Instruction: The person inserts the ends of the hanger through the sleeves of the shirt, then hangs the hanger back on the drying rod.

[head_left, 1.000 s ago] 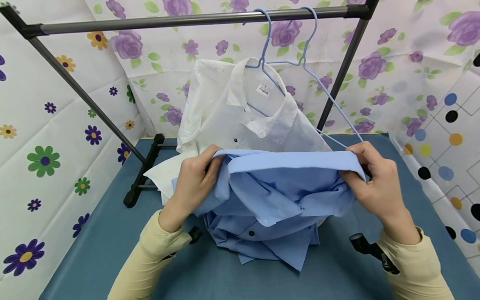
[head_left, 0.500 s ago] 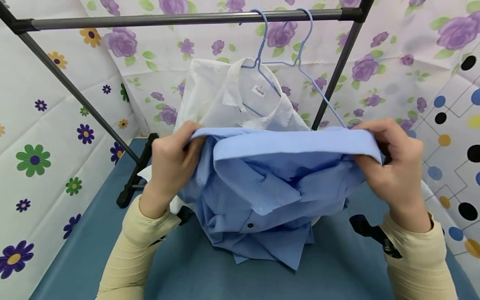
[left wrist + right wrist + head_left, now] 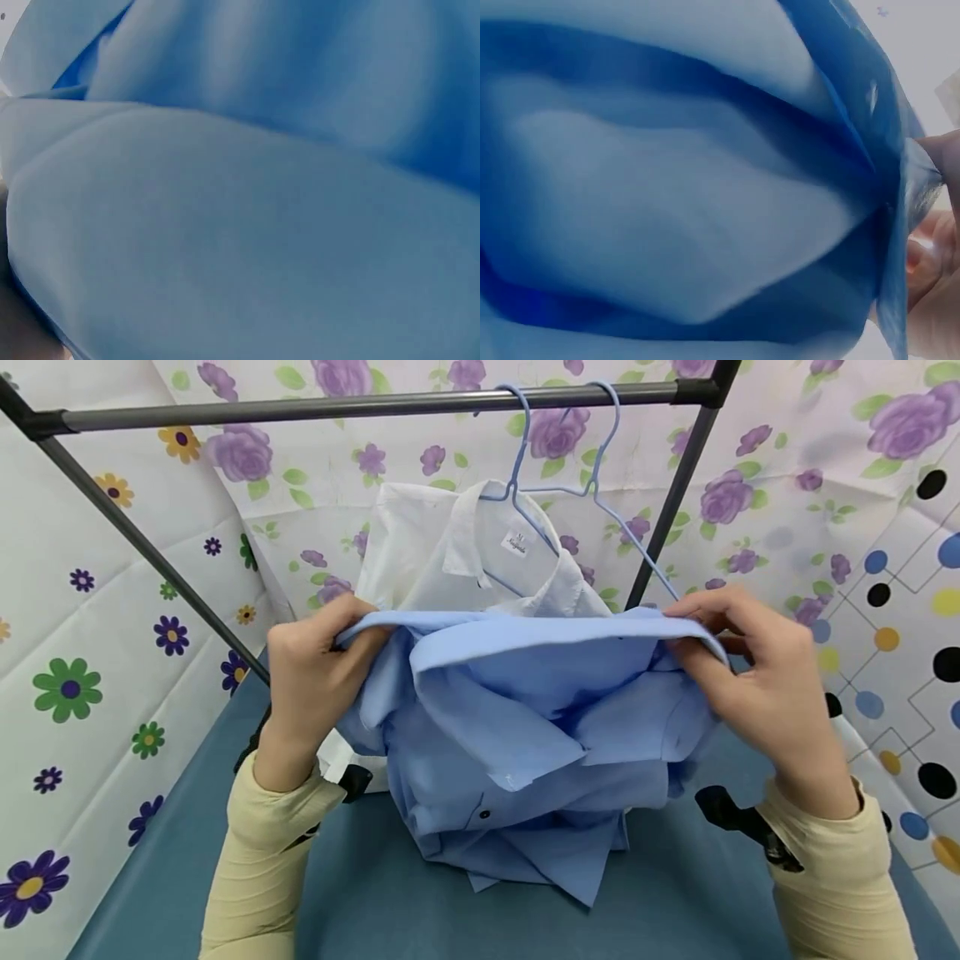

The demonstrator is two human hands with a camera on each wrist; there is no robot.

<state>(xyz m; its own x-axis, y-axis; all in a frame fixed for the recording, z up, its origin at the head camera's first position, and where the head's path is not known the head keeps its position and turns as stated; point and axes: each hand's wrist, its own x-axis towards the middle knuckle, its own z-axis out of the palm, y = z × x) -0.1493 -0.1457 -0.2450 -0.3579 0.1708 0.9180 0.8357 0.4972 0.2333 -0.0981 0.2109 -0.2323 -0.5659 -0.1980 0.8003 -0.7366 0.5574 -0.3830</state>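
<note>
A light blue collared shirt (image 3: 450, 735) hangs bunched in folds between my two hands. My left hand (image 3: 311, 672) pinches its upper edge at the left shoulder. At the other end of that edge, my right hand (image 3: 772, 685) grips the cloth between thumb and fingers. Behind the shirt hangs a bare-looking blue wire hanger (image 3: 628, 531); its lower part is hidden by the cloth and right fingers. In the left wrist view, pale blue fabric (image 3: 247, 240) covers nearly everything. The right wrist view has shirt folds (image 3: 667, 210) with the hand at the right edge.
A dark metal rack bar (image 3: 300, 412) crosses the top. A white shirt (image 3: 416, 539) hangs from it on another blue hanger (image 3: 519, 452), behind the blue shirt. Below lies a blue-green table surface (image 3: 420, 918). Flower-printed sheets (image 3: 307, 464) surround the rack.
My hands have raised the blue shirt, spread its upper edge and shifted left. It now covers more of the white shirt and hanger. Most recently, the right hand has moved slightly left.
</note>
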